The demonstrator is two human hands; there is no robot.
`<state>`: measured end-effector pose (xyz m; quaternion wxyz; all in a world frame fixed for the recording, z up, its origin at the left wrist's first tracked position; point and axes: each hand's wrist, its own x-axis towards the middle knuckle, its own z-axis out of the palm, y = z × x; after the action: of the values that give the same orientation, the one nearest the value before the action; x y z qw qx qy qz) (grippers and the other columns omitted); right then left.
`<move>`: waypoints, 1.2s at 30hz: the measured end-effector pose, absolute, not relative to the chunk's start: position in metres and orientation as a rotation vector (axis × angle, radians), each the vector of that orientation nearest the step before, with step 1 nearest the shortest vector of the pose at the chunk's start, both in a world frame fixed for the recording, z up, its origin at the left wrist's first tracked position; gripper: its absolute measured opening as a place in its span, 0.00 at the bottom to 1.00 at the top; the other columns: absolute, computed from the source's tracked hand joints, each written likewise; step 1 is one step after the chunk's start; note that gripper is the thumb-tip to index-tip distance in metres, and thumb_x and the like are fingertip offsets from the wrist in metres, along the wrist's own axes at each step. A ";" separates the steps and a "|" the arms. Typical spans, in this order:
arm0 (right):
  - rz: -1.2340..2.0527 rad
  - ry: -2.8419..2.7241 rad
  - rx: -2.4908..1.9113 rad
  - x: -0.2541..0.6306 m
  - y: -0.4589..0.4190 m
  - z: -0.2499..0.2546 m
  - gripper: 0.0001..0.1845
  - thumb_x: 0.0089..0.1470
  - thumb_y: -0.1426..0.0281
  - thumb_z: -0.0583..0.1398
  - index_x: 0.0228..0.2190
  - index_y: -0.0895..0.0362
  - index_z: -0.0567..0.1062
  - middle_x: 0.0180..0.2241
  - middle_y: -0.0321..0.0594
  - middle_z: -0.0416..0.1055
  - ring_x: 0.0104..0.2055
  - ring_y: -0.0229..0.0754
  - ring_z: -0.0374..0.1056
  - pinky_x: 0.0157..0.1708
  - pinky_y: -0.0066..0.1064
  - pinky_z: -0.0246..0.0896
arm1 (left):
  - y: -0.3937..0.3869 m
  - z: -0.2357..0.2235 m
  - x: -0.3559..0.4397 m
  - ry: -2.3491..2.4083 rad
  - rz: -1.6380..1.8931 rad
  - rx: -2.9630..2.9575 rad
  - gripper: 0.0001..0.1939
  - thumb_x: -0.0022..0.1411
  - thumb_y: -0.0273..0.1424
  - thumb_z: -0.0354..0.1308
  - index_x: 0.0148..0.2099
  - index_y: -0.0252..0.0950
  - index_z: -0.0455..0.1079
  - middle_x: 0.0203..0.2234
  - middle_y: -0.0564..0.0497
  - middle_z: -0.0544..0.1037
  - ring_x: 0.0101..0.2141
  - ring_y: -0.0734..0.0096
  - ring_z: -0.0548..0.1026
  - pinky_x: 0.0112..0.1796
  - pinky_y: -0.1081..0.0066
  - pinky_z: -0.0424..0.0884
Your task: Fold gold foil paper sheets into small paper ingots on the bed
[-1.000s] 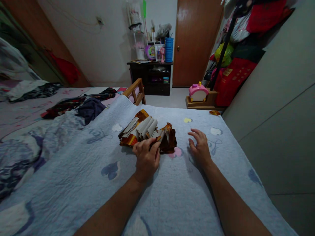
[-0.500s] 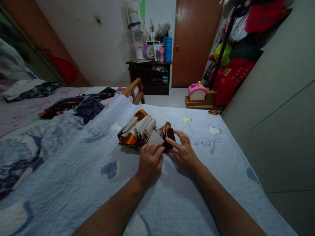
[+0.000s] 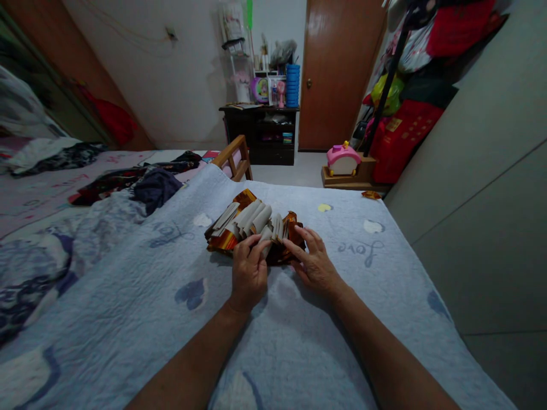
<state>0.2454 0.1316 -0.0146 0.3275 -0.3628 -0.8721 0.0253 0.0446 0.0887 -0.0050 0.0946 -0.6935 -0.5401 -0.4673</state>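
A torn, shiny orange-gold foil wrapper point(image 3: 222, 242) lies spread on the bed in front of me. Stacks of folded whitish paper pieces point(image 3: 252, 216) stand in it, in a larger bunch at the left and a smaller one at the right. My left hand point(image 3: 250, 270) pinches one folded paper piece point(image 3: 265, 246) between thumb and fingers at the near side of the wrapper. My right hand point(image 3: 315, 259) is at the wrapper's right end, its fingers curved over the foil edge and against the smaller bunch. Its thumb is low by the near edge.
A pale blue quilt point(image 3: 325, 341) with hearts and lettering covers the bed. An orange foil scrap point(image 3: 371, 195) lies at its far right corner. Crumpled clothes point(image 3: 156, 191) are at the left. Beyond are a wooden rail point(image 3: 239, 151), a dark cabinet point(image 3: 260, 136) and a pink toy point(image 3: 343, 159).
My left hand has moved left with the paper piece, which was lying flatter and is now tilted up against the stacks. My right hand has barely moved on the wrapper.
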 end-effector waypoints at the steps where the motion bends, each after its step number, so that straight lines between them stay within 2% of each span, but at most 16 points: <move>1: 0.067 -2.280 -0.957 0.245 0.132 -0.015 0.30 0.57 0.76 0.59 0.60 0.48 0.69 0.69 0.46 0.49 0.69 0.59 0.44 0.64 0.59 0.52 | 0.089 -0.005 0.045 -1.602 -1.367 -2.058 0.16 0.67 0.22 0.49 0.53 0.35 0.72 0.51 0.41 0.72 0.52 0.57 0.70 0.55 0.58 0.67; 4: 0.082 -2.228 -0.990 0.247 0.134 -0.019 0.23 0.57 0.76 0.58 0.54 0.54 0.73 0.66 0.51 0.54 0.68 0.59 0.47 0.63 0.59 0.54 | 0.089 -0.006 0.047 -1.609 -1.283 -2.066 0.16 0.67 0.25 0.53 0.56 0.35 0.70 0.52 0.39 0.71 0.53 0.54 0.69 0.55 0.55 0.66; 6: 0.101 -2.194 -1.011 0.249 0.137 -0.021 0.21 0.57 0.77 0.57 0.52 0.56 0.73 0.62 0.53 0.60 0.66 0.58 0.51 0.62 0.58 0.56 | 0.090 -0.007 0.049 -1.635 -1.192 -2.067 0.20 0.65 0.28 0.58 0.58 0.35 0.68 0.54 0.37 0.69 0.54 0.50 0.68 0.56 0.51 0.65; 10: 0.123 -2.180 -1.042 0.253 0.141 -0.025 0.18 0.59 0.76 0.56 0.51 0.58 0.73 0.56 0.53 0.67 0.63 0.56 0.56 0.61 0.56 0.57 | 0.092 -0.012 0.050 -1.716 -1.020 -2.061 0.27 0.60 0.24 0.60 0.62 0.35 0.66 0.58 0.35 0.65 0.57 0.44 0.63 0.58 0.46 0.62; 17: 0.138 -2.183 -1.076 0.256 0.145 -0.031 0.19 0.60 0.74 0.57 0.52 0.58 0.72 0.53 0.52 0.70 0.59 0.55 0.60 0.60 0.53 0.57 | 0.100 -0.016 0.041 -1.768 -0.968 -2.017 0.34 0.56 0.21 0.59 0.65 0.36 0.61 0.60 0.35 0.64 0.58 0.43 0.62 0.58 0.45 0.61; 21: 0.129 -2.196 -1.064 0.256 0.145 -0.033 0.19 0.59 0.74 0.57 0.52 0.57 0.73 0.54 0.52 0.69 0.60 0.56 0.60 0.60 0.53 0.58 | 0.104 -0.016 0.036 -1.822 -0.916 -1.944 0.35 0.55 0.20 0.58 0.65 0.37 0.62 0.61 0.35 0.63 0.59 0.41 0.62 0.59 0.43 0.57; 24: 0.130 -2.192 -1.058 0.255 0.144 -0.033 0.19 0.59 0.74 0.57 0.52 0.56 0.73 0.55 0.52 0.68 0.60 0.56 0.59 0.59 0.55 0.58 | 0.104 -0.016 0.035 -1.820 -0.912 -1.951 0.33 0.56 0.22 0.59 0.64 0.36 0.62 0.61 0.34 0.64 0.59 0.41 0.63 0.60 0.41 0.55; 26: 0.135 -2.187 -1.055 0.255 0.143 -0.033 0.19 0.59 0.74 0.57 0.52 0.56 0.73 0.55 0.52 0.68 0.60 0.56 0.59 0.59 0.54 0.59 | 0.102 -0.015 0.035 -1.775 -0.976 -1.976 0.30 0.59 0.27 0.61 0.63 0.36 0.63 0.60 0.34 0.66 0.58 0.42 0.63 0.60 0.41 0.54; 29: 0.145 -2.185 -1.060 0.255 0.143 -0.032 0.20 0.59 0.74 0.56 0.53 0.56 0.72 0.55 0.52 0.68 0.60 0.55 0.59 0.60 0.54 0.59 | 0.099 -0.012 0.036 -1.686 -1.153 -2.001 0.23 0.64 0.34 0.59 0.61 0.37 0.64 0.55 0.37 0.70 0.56 0.47 0.66 0.60 0.43 0.55; 33: 0.150 -2.172 -1.068 0.253 0.140 -0.030 0.30 0.59 0.74 0.56 0.62 0.58 0.63 0.57 0.53 0.66 0.60 0.55 0.59 0.61 0.54 0.57 | 0.093 -0.006 0.033 -1.647 -1.307 -1.883 0.13 0.69 0.30 0.51 0.54 0.40 0.69 0.53 0.41 0.72 0.55 0.54 0.68 0.58 0.49 0.58; 36: 0.098 -2.187 -1.043 0.250 0.138 -0.027 0.35 0.59 0.73 0.57 0.66 0.53 0.58 0.62 0.51 0.60 0.65 0.57 0.53 0.63 0.56 0.53 | 0.084 -0.003 0.034 -1.515 -1.304 -1.810 0.09 0.66 0.28 0.55 0.47 0.40 0.72 0.50 0.42 0.73 0.52 0.54 0.70 0.55 0.52 0.63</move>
<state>0.2500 0.1379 -0.0268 0.3506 -0.4027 -0.8447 0.0378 0.0335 0.0841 -0.0034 0.2208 -0.6548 -0.5479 -0.4715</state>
